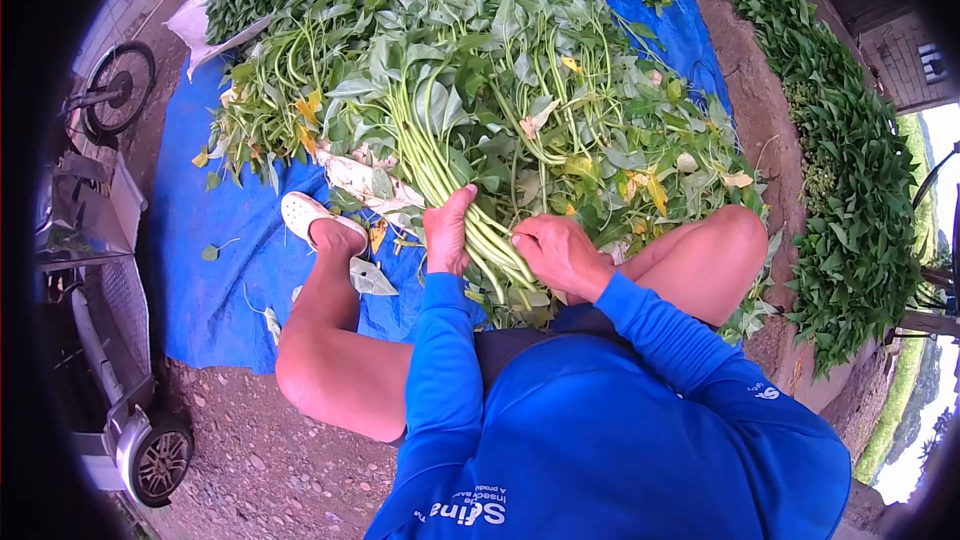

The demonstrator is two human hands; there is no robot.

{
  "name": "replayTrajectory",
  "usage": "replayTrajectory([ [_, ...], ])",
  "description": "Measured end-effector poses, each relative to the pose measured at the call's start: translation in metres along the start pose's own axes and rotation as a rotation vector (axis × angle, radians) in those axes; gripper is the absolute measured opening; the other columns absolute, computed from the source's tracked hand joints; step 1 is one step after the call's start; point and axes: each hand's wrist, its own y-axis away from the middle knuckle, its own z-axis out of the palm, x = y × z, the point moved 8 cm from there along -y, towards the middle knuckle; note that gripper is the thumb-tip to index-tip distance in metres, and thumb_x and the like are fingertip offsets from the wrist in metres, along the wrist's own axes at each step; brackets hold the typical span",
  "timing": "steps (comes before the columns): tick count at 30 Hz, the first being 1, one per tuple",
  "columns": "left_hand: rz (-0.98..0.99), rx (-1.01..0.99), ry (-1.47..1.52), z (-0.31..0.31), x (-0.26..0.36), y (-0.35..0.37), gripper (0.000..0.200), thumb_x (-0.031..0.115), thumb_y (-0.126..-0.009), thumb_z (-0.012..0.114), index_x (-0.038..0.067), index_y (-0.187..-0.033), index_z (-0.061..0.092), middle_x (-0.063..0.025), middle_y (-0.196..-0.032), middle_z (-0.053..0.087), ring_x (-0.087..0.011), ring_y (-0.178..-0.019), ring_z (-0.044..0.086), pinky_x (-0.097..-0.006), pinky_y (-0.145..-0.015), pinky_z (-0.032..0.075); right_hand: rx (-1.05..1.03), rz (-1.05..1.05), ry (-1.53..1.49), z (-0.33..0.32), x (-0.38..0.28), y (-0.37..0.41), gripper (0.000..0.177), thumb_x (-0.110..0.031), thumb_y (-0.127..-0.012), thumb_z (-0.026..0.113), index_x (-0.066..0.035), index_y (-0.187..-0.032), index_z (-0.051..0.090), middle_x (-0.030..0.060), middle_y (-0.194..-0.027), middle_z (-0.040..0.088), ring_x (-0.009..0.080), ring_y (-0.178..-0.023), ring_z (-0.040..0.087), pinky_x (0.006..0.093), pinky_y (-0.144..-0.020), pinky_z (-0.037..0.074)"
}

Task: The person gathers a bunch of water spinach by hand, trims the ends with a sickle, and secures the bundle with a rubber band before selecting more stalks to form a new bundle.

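A bundle of long green stems (pixel 430 155) with leaves at its far end lies across my lap, cut ends toward me. My left hand (pixel 449 230) is wrapped round the stems from the left side. Close to their lower right side, my right hand (pixel 562 254) has its fingers curled in at the stems; what they pinch, if anything, is too small to tell. Beyond the hands, a broad heap of leafy stems (pixel 560 70) with some yellow leaves covers a blue tarp (pixel 200 270).
A wheel (pixel 119 90) and a vehicle with a small tyre (pixel 161 462) stand at the left. Gravel ground (pixel 260 450) borders the tarp. Along the right runs a long row of dark green leaves (pixel 850 220). My shoe (pixel 300 215) rests on the tarp.
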Motion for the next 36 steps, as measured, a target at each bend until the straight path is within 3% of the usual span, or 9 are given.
replayTrajectory([
  [2, 0.006, 0.001, -0.003, -0.008, 0.004, -0.006, 0.027, 0.011, -0.089, 0.080, -0.005, -0.109, 0.072, -0.0067, -0.090, 0.073, -0.0154, -0.073, 0.069, -0.0315, -0.066, 0.057, -0.033, 0.009, -0.051, -0.018, -0.006, 0.014, 0.027, -0.022, -0.101, 0.062, 0.001, -0.105, 0.075, 0.0238, -0.103, 0.074, 0.0451, -0.096, 0.070, 0.0532, -0.088, 0.055],
  [8, 0.145, 0.107, 0.092, -0.025, 0.028, -0.013, 0.023, 0.012, -0.092, 0.077, -0.004, -0.106, 0.068, -0.0085, -0.084, 0.069, -0.0187, -0.064, 0.067, -0.0339, -0.058, 0.061, -0.002, 0.141, -0.247, -0.037, 0.031, 0.025, 0.033, -0.033, -0.097, 0.078, 0.000, -0.103, 0.078, 0.0148, -0.089, 0.074, 0.0266, -0.084, 0.071, 0.0393, -0.079, 0.056],
  [14, 0.185, 0.138, 0.055, -0.023, 0.055, 0.006, 0.023, 0.013, -0.095, 0.075, -0.006, -0.105, 0.071, -0.0092, -0.092, 0.074, -0.0192, -0.077, 0.072, -0.0345, -0.073, 0.060, 0.057, 0.245, -0.209, -0.050, 0.026, 0.021, 0.043, -0.043, -0.097, 0.080, 0.000, -0.097, 0.078, 0.0139, -0.085, 0.070, 0.0261, -0.080, 0.068, 0.0376, -0.075, 0.054],
  [22, 0.187, 0.227, 0.044, -0.050, 0.092, -0.002, 0.021, 0.010, -0.094, 0.074, -0.008, -0.104, 0.070, -0.0112, -0.094, 0.073, -0.0213, -0.079, 0.074, -0.0368, -0.074, 0.063, 0.663, -0.096, 0.216, -0.086, 0.066, -0.066, 0.025, -0.025, -0.093, 0.075, -0.003, -0.103, 0.081, 0.0200, -0.092, 0.074, 0.0370, -0.091, 0.073, 0.0441, -0.095, 0.058],
  [24, 0.200, 0.213, 0.035, -0.047, 0.085, -0.005, 0.028, 0.010, -0.093, 0.074, -0.012, -0.109, 0.070, -0.0150, -0.099, 0.076, -0.0220, -0.078, 0.074, -0.0356, -0.075, 0.062, 0.320, 0.217, -0.148, -0.059, 0.104, -0.139, 0.033, -0.020, -0.089, 0.073, -0.003, -0.118, 0.078, 0.0235, -0.116, 0.076, 0.0407, -0.106, 0.073, 0.0466, -0.100, 0.056],
  [26, 0.165, 0.209, -0.012, -0.040, 0.079, -0.004, 0.028, 0.011, -0.092, 0.074, -0.011, -0.110, 0.071, -0.0135, -0.096, 0.076, -0.0210, -0.078, 0.073, -0.0338, -0.072, 0.061, 0.294, 0.292, -0.072, -0.034, 0.130, -0.199, 0.036, -0.021, -0.089, 0.072, -0.003, -0.120, 0.077, 0.0247, -0.123, 0.074, 0.0414, -0.111, 0.073, 0.0461, -0.099, 0.057],
  [29, 0.182, 0.203, -0.025, -0.025, 0.079, 0.001, 0.023, 0.012, -0.090, 0.076, -0.006, -0.104, 0.071, -0.0083, -0.088, 0.072, -0.0172, -0.072, 0.069, -0.0323, -0.067, 0.057, 0.348, 0.379, 0.140, -0.013, 0.146, -0.234, 0.036, -0.024, -0.090, 0.076, -0.003, -0.120, 0.077, 0.0214, -0.115, 0.078, 0.0344, -0.103, 0.076, 0.0382, -0.096, 0.058],
  [32, 0.175, 0.195, -0.063, -0.033, 0.069, -0.010, 0.024, 0.011, -0.090, 0.076, -0.006, -0.106, 0.070, -0.0090, -0.089, 0.072, -0.0178, -0.072, 0.069, -0.0327, -0.066, 0.057, 0.249, 0.372, -0.039, -0.019, 0.153, -0.244, 0.032, -0.023, -0.091, 0.072, -0.005, -0.117, 0.076, 0.0222, -0.119, 0.076, 0.0371, -0.107, 0.074, 0.0436, -0.097, 0.057],
  [36, 0.130, 0.155, -0.013, -0.025, 0.068, -0.014, 0.031, 0.003, -0.088, 0.074, -0.004, -0.118, 0.067, -0.0082, -0.098, 0.073, -0.0170, -0.080, 0.069, -0.0320, -0.074, 0.055, 0.342, 0.463, -0.594, -0.062, 0.144, -0.219, 0.023, -0.016, -0.098, 0.065, -0.001, -0.115, 0.070, 0.0093, -0.101, 0.073, 0.0153, -0.081, 0.066, 0.0319, -0.073, 0.055],
])
